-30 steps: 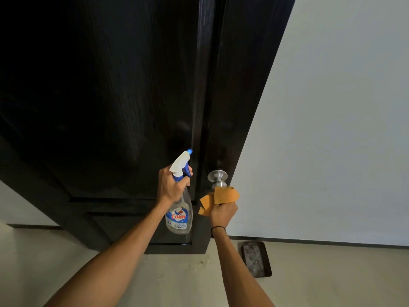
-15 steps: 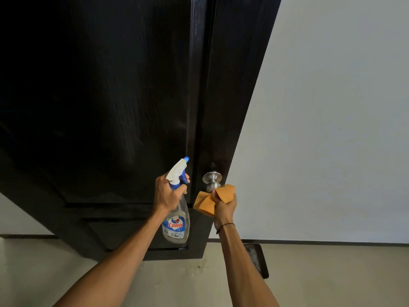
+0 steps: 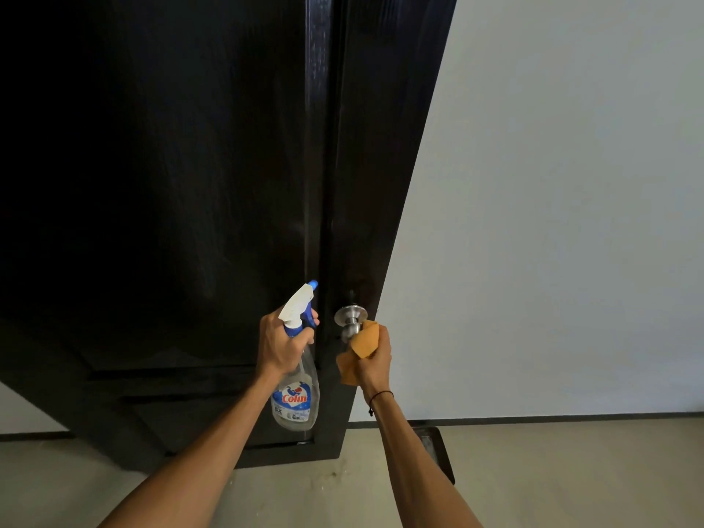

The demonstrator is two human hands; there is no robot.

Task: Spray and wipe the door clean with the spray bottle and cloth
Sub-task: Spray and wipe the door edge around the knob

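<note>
the person stands before a tall dark door (image 3: 190, 184) that fills the view from about 9 o'clock round to 1 o'clock, with both hands raised near its free edge. the left hand (image 3: 280, 346) is wrapped round the neck of the spray bottle (image 3: 297, 379), a finger on the blue trigger, the white nozzle aimed up toward 12 o'clock at the door face; the clear bottle looks low on liquid. the right hand (image 3: 375, 360) is closed round a bunched orange cloth (image 3: 362, 344), which sits against the metal door knob (image 3: 348, 322) at about 6 o'clock of the door's edge. no wet patch, mist or streak can be made out on the dark wood, so whether any spraying has happened cannot be told. judging by this, the work seems at or near its start: the knob area is being attended to, and the broad panel above, toward 11 o'clock, looks left to spray and wipe.
</note>
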